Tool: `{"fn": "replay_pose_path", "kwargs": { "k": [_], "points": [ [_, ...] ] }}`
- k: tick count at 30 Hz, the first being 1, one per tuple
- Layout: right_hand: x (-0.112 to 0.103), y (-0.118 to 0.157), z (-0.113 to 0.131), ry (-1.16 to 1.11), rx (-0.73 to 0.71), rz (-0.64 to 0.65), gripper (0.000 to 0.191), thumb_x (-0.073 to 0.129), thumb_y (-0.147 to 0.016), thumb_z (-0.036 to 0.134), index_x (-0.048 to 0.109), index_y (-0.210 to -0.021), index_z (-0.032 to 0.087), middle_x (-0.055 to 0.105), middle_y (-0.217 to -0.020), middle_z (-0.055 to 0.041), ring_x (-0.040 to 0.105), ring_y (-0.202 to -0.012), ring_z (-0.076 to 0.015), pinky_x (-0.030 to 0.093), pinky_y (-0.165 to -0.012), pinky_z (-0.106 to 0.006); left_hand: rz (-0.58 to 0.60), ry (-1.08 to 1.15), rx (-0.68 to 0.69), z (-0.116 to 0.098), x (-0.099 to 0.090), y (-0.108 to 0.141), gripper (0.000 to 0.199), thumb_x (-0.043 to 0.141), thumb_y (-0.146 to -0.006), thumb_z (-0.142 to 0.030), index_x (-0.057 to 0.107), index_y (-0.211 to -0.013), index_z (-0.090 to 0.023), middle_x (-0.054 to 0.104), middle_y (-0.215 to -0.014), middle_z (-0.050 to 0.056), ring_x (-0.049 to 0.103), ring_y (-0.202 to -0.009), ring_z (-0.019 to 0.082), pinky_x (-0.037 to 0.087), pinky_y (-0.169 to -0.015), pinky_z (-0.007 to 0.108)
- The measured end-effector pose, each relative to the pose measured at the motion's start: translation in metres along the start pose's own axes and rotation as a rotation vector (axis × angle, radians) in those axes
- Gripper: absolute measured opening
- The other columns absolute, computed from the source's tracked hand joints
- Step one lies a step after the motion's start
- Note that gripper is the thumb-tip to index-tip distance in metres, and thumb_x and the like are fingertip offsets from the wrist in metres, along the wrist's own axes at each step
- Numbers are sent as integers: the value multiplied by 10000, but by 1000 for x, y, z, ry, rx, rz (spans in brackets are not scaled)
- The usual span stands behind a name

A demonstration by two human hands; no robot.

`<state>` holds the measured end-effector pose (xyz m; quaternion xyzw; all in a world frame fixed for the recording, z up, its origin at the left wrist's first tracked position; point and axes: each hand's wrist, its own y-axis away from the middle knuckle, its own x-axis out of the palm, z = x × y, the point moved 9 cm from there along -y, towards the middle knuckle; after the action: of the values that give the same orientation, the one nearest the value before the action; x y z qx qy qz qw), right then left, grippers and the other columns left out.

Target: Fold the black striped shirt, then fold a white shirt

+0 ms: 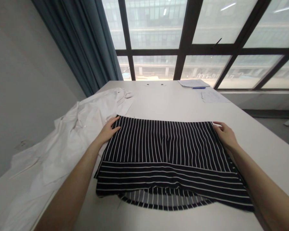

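Note:
A black garment with thin white stripes lies spread on the white table in front of me. Its stripes run lengthwise on the main part and crosswise on a wide band along the near side. Below that band a curved opening shows the grey inside. At the far left corner, my left hand grips the cloth between thumb and fingers. My right hand has the far right corner, its fingertips partly hidden by the fabric edge. The far edge is stretched nearly straight between both hands.
Crumpled white fabric covers the table's left side, beside my left arm. Toward the back right lie papers, a blue pen and another sheet. A blue curtain and windows stand behind the white table.

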<state>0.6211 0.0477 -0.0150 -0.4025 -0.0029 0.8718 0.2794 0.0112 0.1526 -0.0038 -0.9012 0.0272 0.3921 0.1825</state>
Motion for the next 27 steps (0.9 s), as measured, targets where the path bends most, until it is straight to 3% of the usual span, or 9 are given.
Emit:
{"fn": "replay_pose_path", "kwargs": {
  "k": [4,10,12,17,19,22,25,27],
  "points": [
    [7,3,10,-137,-57,54,565,555,-824,521,603,-1285,198,734,-963,-119,681,-918,-298,524,-866,-464,-6,-6,-11,1,0,1,620,583,-804,-381,512,-1381,-165,473,-1464,125,420,-1373,266,285,-1174,463],
    [19,2,11,-178,-159,91,717,565,-829,457,371,-1472,205,564,-1374,-161,531,-1267,-326,432,-1052,-493,-16,-8,4,2,0,1,614,585,-807,-381,517,-1374,-154,475,-1455,133,429,-1364,265,288,-1173,466],
    [20,0,8,-164,-200,86,703,569,-821,434,381,-1461,213,559,-1379,-155,525,-1277,-320,413,-1067,-510,-9,-20,12,2,1,1,601,584,-811,-375,518,-1370,-164,484,-1444,125,435,-1356,268,294,-1168,484],
    [8,-7,-5,-65,-192,13,529,547,-798,394,558,-1287,193,689,-1158,-146,619,-1144,-334,468,-987,-560,-19,-108,33,-8,-2,0,565,577,-822,-319,515,-1360,-156,518,-1375,122,476,-1307,264,340,-1146,485],
    [-5,-11,2,21,-208,-59,487,520,-800,368,591,-1238,169,690,-1151,-164,622,-1135,-349,460,-988,-572,-44,-199,55,-21,-6,-1,538,564,-826,-270,528,-1340,-116,533,-1331,144,493,-1279,272,365,-1132,477],
    [-10,-6,38,128,-319,-90,444,495,-823,330,605,-1227,181,659,-1224,-169,603,-1171,-345,433,-1026,-565,-94,-388,129,-56,-9,0,470,522,-850,-195,560,-1299,-63,493,-1366,198,463,-1297,310,365,-1125,492],
    [16,24,90,150,-490,30,428,472,-881,328,579,-1271,186,630,-1286,-155,552,-1249,-315,410,-1069,-532,-86,-511,223,-104,8,9,402,500,-904,-210,586,-1272,-73,447,-1434,215,415,-1339,348,354,-1111,537],
    [48,60,124,158,-637,166,426,440,-927,328,545,-1316,189,596,-1349,-134,481,-1326,-294,373,-1106,-516,1,-482,305,-136,36,22,377,469,-952,-249,574,-1288,-116,466,-1443,182,429,-1342,315,373,-1097,521]
  ]
}}
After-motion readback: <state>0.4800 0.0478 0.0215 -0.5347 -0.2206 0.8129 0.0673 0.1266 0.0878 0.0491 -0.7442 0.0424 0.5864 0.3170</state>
